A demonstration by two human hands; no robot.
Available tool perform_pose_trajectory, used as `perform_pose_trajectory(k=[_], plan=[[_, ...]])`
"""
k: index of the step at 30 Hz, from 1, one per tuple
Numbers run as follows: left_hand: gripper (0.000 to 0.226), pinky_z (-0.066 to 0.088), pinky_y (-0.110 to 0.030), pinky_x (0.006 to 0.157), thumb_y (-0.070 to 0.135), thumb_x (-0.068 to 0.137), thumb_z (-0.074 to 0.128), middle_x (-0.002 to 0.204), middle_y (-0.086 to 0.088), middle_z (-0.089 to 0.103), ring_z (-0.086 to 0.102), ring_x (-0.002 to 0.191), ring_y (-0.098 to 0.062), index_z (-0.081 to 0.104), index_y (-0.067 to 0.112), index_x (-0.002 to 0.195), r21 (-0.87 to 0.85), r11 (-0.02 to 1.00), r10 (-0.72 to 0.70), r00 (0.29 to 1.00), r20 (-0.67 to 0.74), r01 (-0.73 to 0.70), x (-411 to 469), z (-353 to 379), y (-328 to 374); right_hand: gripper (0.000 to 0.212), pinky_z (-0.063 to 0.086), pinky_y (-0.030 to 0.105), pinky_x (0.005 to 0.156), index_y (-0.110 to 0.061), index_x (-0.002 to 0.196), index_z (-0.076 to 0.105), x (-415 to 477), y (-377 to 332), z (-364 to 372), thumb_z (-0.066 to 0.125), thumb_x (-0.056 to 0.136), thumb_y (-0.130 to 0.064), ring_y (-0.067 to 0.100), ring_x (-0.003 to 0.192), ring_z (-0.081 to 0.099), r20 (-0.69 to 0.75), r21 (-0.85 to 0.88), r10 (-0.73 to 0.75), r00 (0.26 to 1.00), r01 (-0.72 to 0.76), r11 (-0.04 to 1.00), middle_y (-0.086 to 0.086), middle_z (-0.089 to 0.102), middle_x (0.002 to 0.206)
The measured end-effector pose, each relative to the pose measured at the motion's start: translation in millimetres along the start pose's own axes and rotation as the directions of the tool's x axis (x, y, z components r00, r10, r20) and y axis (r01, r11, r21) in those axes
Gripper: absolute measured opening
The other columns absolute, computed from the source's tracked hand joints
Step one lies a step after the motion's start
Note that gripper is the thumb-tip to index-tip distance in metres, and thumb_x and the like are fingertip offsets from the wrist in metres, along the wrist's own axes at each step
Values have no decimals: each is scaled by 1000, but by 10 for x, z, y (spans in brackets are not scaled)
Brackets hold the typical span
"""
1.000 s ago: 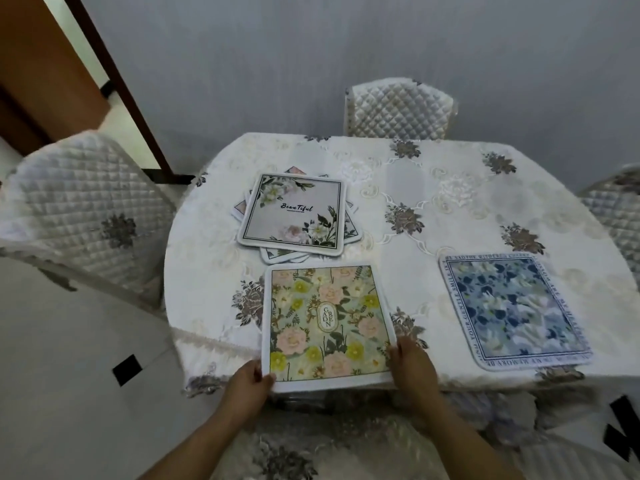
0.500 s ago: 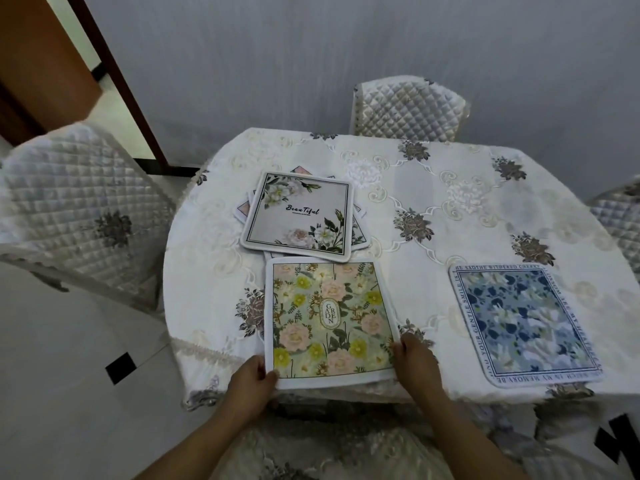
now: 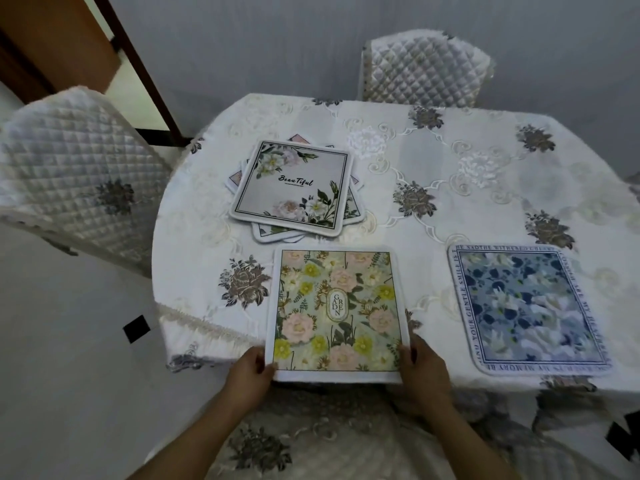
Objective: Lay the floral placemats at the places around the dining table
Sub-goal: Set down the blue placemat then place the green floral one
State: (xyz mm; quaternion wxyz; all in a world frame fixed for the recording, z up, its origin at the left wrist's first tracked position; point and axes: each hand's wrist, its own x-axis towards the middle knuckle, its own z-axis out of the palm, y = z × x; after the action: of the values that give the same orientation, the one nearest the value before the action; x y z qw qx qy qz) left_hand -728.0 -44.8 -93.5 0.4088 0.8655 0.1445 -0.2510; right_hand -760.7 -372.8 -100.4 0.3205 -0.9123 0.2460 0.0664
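Observation:
A green placemat (image 3: 336,311) with pink and yellow flowers and the word GARDEN lies at the near edge of the dining table (image 3: 433,174). My left hand (image 3: 251,374) grips its near left corner and my right hand (image 3: 424,370) holds its near right corner. A blue floral placemat (image 3: 526,308) lies flat to the right at the near edge. A stack of placemats (image 3: 294,188), topped by a white one reading Beautiful, sits behind the green one at the left.
A floral white tablecloth covers the table. Quilted chairs stand at the left (image 3: 76,181) and at the far side (image 3: 424,69), and another chair back (image 3: 346,441) is right below my hands. A doorway (image 3: 114,57) opens at the upper left.
The green placemat has slid a little farther onto the table, with both hands still on its near corners. The view has shifted slightly.

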Motion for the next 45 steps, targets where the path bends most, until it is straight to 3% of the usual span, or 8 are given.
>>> perform_pose_trajectory(k=[7,19,23,28,32,37,40,45], plan=[[16,40,-27,59,18,88,65,86,-2,63,60,79,-19,51,19,95,2,1000,-26,997,-73,26,8,205,131,23,48,35,58,-20,76,47,58,44,-114,50,95,-34,20,61,55,-32,-21,77,997,-77,997,-2,56,67],[19,40,-24,54,26,87,63,82,8,59,57,68,-7,51,19,98,-12,1000,14,979,-204,-17,629,29,661,26,48,41,66,-6,103,50,281,-134,-51,60,87,-24,32,82,51,-109,-118,-20,994,7,993,15,52,92],[10,49,-38,74,19,86,61,85,-10,65,64,85,-31,59,10,90,-58,998,-12,973,-231,-2,1191,-122,1057,22,47,39,67,-10,98,46,521,-291,-15,57,89,-26,29,80,52,-111,-73,19,994,-27,997,11,53,89],[17,48,-35,80,18,88,58,95,-16,69,64,94,-33,71,9,95,-95,995,-20,959,-281,-7,1724,-235,1373,18,40,32,60,-7,90,50,897,-395,6,46,96,-24,29,74,58,-126,-53,88,988,-95,994,11,57,84],[20,47,-29,72,15,87,53,64,-3,52,54,80,-22,54,18,67,-310,944,-200,939,-281,108,2008,-297,1524,24,41,33,59,-7,87,53,1034,-390,9,43,98,-25,28,70,59,-128,-77,110,986,-120,990,10,61,79],[14,44,-19,62,18,83,64,72,1,58,55,62,-12,64,20,96,-445,887,-248,941,-230,124,2119,-396,1542,24,39,32,58,-9,82,54,1075,-407,46,47,97,-27,26,67,56,-138,24,187,973,-186,982,5,58,72],[24,47,-26,88,4,91,59,101,-13,74,67,101,-25,68,0,113,-435,897,-164,972,-167,77,2233,-446,1498,25,37,31,60,-10,79,54,1114,-461,69,48,97,-26,24,68,56,-127,91,203,971,-193,977,1,55,68],[16,53,-43,95,0,83,65,101,-18,71,69,95,-26,69,2,98,-448,893,-100,953,-286,-41,2182,-421,1470,22,37,30,64,-10,79,55,1145,-532,119,49,97,-23,22,71,53,-131,167,218,967,-195,966,-1,54,70]])
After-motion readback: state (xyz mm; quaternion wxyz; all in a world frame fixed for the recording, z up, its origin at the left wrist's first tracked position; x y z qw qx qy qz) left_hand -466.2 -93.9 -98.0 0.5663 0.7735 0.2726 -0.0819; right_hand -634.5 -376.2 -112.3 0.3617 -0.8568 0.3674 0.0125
